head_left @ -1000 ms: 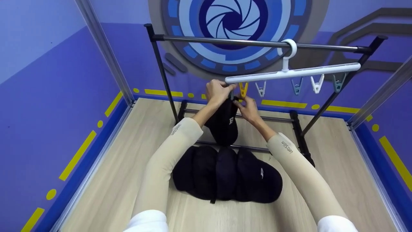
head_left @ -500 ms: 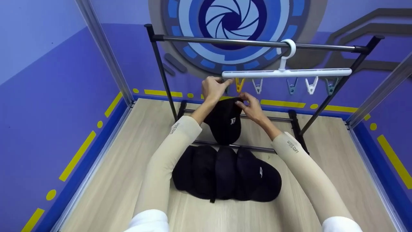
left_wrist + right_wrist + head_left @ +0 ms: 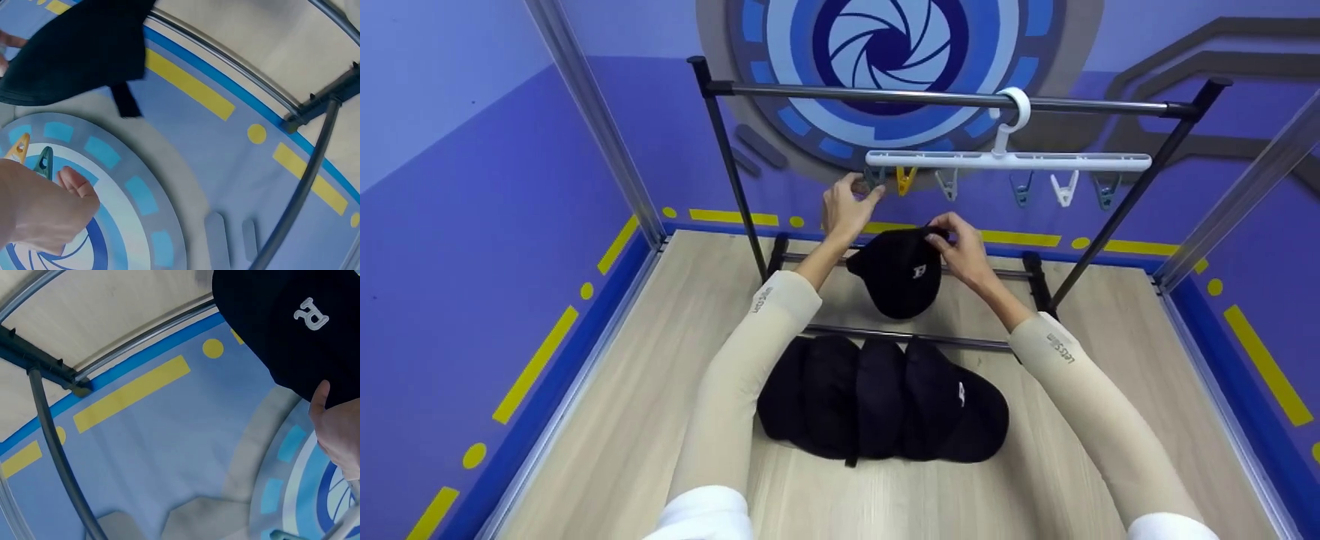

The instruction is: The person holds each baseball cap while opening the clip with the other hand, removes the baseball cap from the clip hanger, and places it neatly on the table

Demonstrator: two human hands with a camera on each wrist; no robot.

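My left hand (image 3: pixel 845 208) is at the left end of the white hanger (image 3: pixel 960 158) and pinches the dark green clothespin (image 3: pixel 874 177) there. In the left wrist view, that clothespin (image 3: pixel 44 162) pokes out past the hand; its lower part is hidden. My right hand (image 3: pixel 964 251) pinches the upper edge of a black baseball cap (image 3: pixel 898 274) with a white letter on its front. The cap hangs below the hanger, apart from the clothespins. In the right wrist view, the thumb (image 3: pixel 319 398) lies on the dark cloth of the cap.
A black cap row (image 3: pixel 881 401), several overlapping, lies on the wooden floor (image 3: pixel 840 499) in front. The hanger hooks over the metal rail (image 3: pixel 840 94) of a rack. A yellow clothespin (image 3: pixel 905 180) and several others hang along it. Patterned walls stand behind and beside.
My right hand has moved the cap rightward, away from the left clothespin. My left hand stays by that clothespin. The hanger has swung from a slant to nearly level.
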